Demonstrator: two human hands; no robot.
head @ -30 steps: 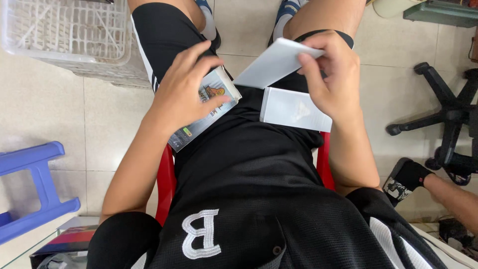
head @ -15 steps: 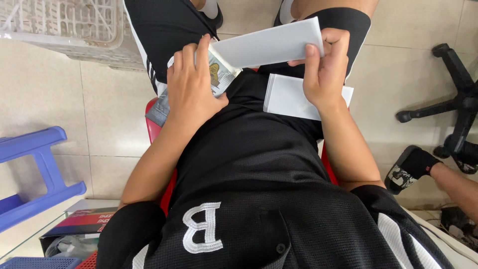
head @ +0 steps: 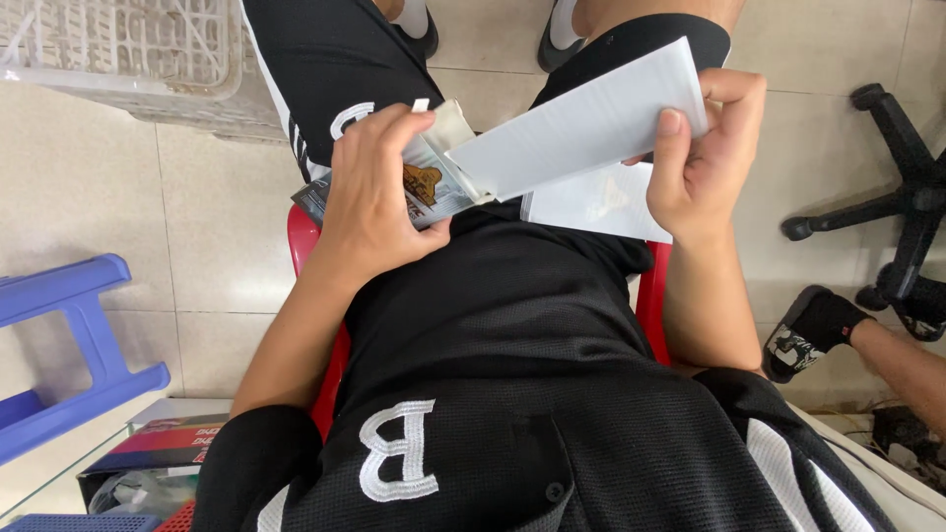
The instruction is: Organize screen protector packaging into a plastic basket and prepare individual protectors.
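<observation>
The floor is of pale tiles, with a blue plastic stool (head: 59, 345) at the left and a white crate (head: 128, 49) at the upper left, and the person sits on a red chair (head: 305, 246). Over the lap, the left hand (head: 379, 202) has its fingers closed on a small printed packet (head: 424, 182), while the right hand (head: 705, 148) pinches a white envelope (head: 581, 123) at its right edge, thumb on top. The envelope looks light, thin and easy to bend, so I think it is best held by the edge near its open mouth, where the packet's corner touches it.

A small flat packet (head: 426, 187), silvery with a brown and gold picture, sits at centre under the left hand (head: 379, 202). Just right, a white rectangular envelope (head: 581, 123) tilts upward in the right hand (head: 705, 158). Near left, a dark red-and-blue box (head: 163, 445).
</observation>
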